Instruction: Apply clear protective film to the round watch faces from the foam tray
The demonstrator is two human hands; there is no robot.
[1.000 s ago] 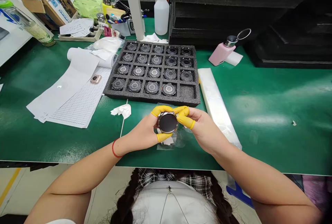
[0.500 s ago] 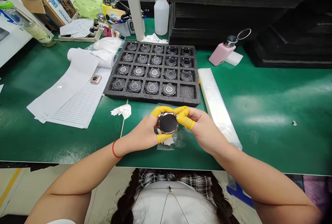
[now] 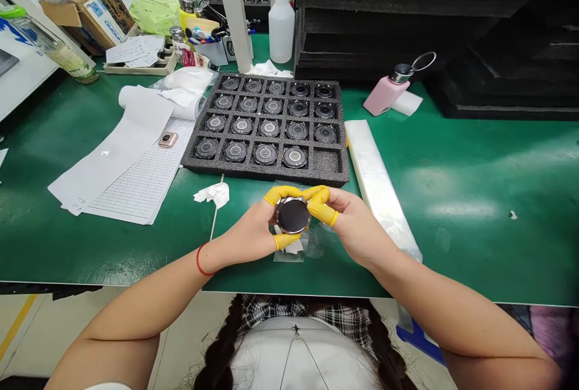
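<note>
Left hand (image 3: pixel 254 228): curled around round, black-faced metal watch body (image 3: pixel 293 215), above green table (image 3: pixel 497 185).
Right hand (image 3: pixel 355 221): fingertips pinched together at watch's rim; whether they grip anything, I cannot tell.
Change: almost none; work stays at this rim.

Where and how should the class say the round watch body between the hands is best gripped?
Probably by the metal rim of the round watch body, from the person's left, thumb and finger at opposite edges. Its flat, dark face is turned up, so an edge grip leaves that uncovered. The left hand spans it so; the fingertips of the right hand crowd the other side.
</note>
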